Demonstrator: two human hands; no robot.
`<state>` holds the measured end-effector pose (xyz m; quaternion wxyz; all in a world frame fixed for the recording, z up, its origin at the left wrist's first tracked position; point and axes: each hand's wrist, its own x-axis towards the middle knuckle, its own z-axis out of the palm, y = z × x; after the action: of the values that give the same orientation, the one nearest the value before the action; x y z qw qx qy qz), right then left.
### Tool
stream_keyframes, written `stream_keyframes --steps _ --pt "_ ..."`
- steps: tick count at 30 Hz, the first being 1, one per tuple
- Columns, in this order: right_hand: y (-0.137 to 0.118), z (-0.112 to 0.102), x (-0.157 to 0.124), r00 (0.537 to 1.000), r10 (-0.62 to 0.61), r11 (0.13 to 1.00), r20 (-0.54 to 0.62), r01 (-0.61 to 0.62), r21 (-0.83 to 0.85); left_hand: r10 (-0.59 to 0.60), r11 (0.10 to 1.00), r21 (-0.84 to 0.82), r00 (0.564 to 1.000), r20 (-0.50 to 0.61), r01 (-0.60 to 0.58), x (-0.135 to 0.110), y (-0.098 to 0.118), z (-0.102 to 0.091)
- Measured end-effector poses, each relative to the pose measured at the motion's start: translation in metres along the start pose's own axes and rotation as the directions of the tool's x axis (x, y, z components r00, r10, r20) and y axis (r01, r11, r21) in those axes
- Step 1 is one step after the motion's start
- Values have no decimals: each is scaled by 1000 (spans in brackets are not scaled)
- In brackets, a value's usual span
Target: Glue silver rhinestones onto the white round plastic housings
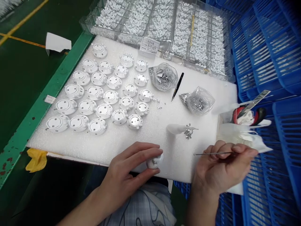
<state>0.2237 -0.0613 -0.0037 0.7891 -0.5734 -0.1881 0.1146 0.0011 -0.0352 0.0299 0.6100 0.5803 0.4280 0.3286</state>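
Observation:
My left hand (131, 169) pinches a small round white part (154, 162) between thumb and fingers at the near edge of the white foam pad (131, 141). My right hand (223, 166) is closed on thin metal tweezers (211, 153) whose tip points left, a short way from the white part. A little heap of tiny silver pieces (188, 132) lies on the foam just beyond my hands, next to a white tuft (175, 128).
Several round white housings (103, 95) lie in rows on the foam's left half. Two clear bags of silver bits (164, 76) (199, 100) flank black tweezers (177, 86). Clear trays of small white parts (164, 22) stand behind. Blue crates (270, 53) are stacked on the right; a green bench edge (39, 106) runs on the left.

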Motion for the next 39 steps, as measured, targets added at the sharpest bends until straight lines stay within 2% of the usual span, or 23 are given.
stream_keyframes --steps 2,4,6,8,12,17,19,21,23,26,29,31,33,35,39 --pt "-1 1 0 1000 -10 1000 14 10 2 111 980 170 993 -46 -102 -2 -2 -7" --pt "-2 2 -1 999 -22 1000 35 21 16 223 923 337 972 -71 -187 -4 -8 -15" --pt "-2 2 -2 998 -20 999 55 18 40 304 841 485 951 -61 -238 -6 -17 -24" --pt "-2 1 -2 998 -13 999 60 10 53 324 763 594 946 -9 -255 -6 -28 -31" --pt "1 -1 -1 999 -30 998 44 28 54 306 711 656 951 35 -253 -5 -38 -40" --pt "1 -2 -2 998 -42 999 49 40 34 264 704 661 960 94 -259 -8 -30 -45" --pt "1 -3 -3 998 -44 999 50 43 27 311 651 687 939 145 -322 -10 -29 -47" --pt "2 -3 -4 999 -45 998 31 43 38 389 555 743 906 167 -375 -11 -30 -49" --pt "3 -3 -3 999 -33 998 29 32 54 444 466 811 886 133 -355 -12 -30 -52" --pt "3 -3 -4 998 -35 998 53 32 55 474 417 866 879 51 -275 -15 -27 -53" --pt "-3 0 -14 992 -84 996 92 82 27 532 438 842 846 37 -313 -19 -20 -42" --pt "-9 2 -29 986 -92 996 140 93 1 540 529 740 837 83 -415 -23 -16 -27" --pt "-14 2 -48 978 -80 996 195 86 -24 469 634 632 871 143 -445 -26 -15 -10" --pt "-17 1 -66 964 -71 996 255 82 -34 404 696 566 893 200 -442 -28 -16 3" --pt "-16 -6 -85 938 -28 999 347 37 -18 329 782 480 917 223 -398 -32 -20 10"
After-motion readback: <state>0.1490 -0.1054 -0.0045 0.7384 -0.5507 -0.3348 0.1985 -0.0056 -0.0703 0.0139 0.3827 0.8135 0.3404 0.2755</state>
